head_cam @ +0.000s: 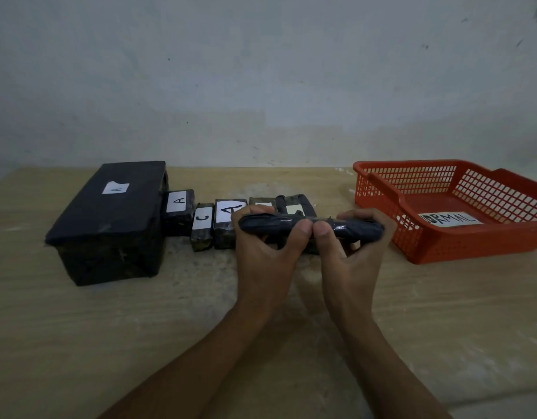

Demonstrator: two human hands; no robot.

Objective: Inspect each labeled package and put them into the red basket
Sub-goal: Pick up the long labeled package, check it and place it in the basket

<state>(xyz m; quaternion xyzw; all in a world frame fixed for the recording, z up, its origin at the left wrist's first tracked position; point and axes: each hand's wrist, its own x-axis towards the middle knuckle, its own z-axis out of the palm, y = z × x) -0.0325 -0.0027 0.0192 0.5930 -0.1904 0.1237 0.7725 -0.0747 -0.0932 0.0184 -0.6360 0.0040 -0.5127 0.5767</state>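
Note:
Both hands hold a flat dark wrapped package [345, 228] edge-on above the table, its label hidden. My left hand [268, 252] grips its left end and my right hand [348, 255] grips its right part, thumbs meeting on the near edge. Behind it lies a row of dark packages: a big box labelled A [110, 222], a small A package [178, 210], a C package [202, 225], another A package [227, 219] and two partly hidden ones [294, 204]. The red basket [472, 243] stands to the right, with a white "NORMAL" label [451, 219] on its floor.
The wooden table [140, 328] runs back to a pale wall [261, 86]. The basket's open low side faces left toward the packages.

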